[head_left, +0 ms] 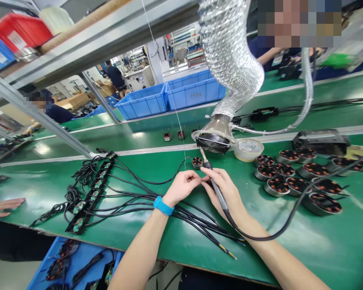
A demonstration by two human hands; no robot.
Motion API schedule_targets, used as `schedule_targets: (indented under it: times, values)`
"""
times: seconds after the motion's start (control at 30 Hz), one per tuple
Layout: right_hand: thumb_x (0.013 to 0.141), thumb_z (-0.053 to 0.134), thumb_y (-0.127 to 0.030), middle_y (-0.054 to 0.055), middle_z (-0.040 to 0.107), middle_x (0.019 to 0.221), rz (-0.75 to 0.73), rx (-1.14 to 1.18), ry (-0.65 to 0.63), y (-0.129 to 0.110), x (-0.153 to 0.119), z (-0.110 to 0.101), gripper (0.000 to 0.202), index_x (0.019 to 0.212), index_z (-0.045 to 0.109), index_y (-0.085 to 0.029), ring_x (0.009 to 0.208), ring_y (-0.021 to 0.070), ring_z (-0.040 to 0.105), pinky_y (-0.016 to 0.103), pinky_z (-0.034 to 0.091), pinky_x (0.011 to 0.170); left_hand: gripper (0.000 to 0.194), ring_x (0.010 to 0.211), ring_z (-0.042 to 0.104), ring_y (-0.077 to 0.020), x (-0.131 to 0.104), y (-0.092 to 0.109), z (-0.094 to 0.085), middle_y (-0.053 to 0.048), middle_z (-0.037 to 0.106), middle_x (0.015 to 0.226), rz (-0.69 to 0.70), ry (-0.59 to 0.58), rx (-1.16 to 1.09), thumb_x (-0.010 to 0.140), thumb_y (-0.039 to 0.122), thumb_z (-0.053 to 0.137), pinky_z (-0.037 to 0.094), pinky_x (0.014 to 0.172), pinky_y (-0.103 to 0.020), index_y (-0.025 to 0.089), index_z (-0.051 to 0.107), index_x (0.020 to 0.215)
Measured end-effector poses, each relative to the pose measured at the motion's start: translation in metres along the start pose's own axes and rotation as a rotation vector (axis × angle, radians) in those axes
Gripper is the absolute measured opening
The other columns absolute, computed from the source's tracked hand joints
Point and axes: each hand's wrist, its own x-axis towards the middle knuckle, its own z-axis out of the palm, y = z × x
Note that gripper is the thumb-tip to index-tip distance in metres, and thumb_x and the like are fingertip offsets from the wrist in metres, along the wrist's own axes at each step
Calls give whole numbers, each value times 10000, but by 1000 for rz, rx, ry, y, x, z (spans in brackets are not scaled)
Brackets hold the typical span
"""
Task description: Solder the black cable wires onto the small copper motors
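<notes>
My right hand (230, 189) grips a soldering iron (219, 193), its tip pointing up and away beside a fume extractor hood (213, 139). Thumb and fingers of my left hand (183, 186) are pinched together close to my right fingertips. What they hold is too small to make out. Just beyond both hands sits a copper-wound motor stator (197, 163). A thin strand of wire (179, 121) hangs down from above, ending near my left hand. Several black cables (133, 196) run under my left wrist from a row of circuit boards (94, 195), with bared coloured ends toward the front.
Several stators (296, 185) stand grouped at the right. A round whitish dish (248, 150) is beside the hood. Blue crates (195, 90) stand behind. A blue bin (48, 266) of parts sits below the front edge. Another person's hand (6, 207) rests at the far left.
</notes>
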Motion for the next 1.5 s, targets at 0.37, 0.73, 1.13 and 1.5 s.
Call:
schedule_targets:
  times: [0.37,0.73,1.13,1.5]
  values:
    - [944,486,-115,65,507,1075,-39,-6,-21,-1,0,6,384,1301,535,-247,909,149,603,287,528,853,179,685,507,-117,-5,1,-5,-18,612,770,38,-81,74,832,292,590,412,683,-235,120,639,819]
    - [928,456,-98,68,533,1051,38,-3,-7,-7,-14,-1,397,1293,510,-245,883,159,606,307,536,826,240,496,348,-56,-8,7,-3,54,456,596,-178,-198,-24,787,370,615,248,485,-200,131,607,813]
    - [892,472,-78,62,531,1046,60,0,24,-8,-13,2,417,1272,532,-239,876,155,609,289,540,800,193,455,331,-45,-6,2,2,64,453,534,-167,-114,-125,726,319,656,219,456,-201,132,609,738]
    - [871,561,-118,54,540,1044,137,-21,90,-10,-19,-7,381,1227,557,-256,900,184,617,364,546,877,146,427,302,-34,-2,-4,5,61,455,534,-243,-61,-223,658,271,636,174,436,-205,132,612,693]
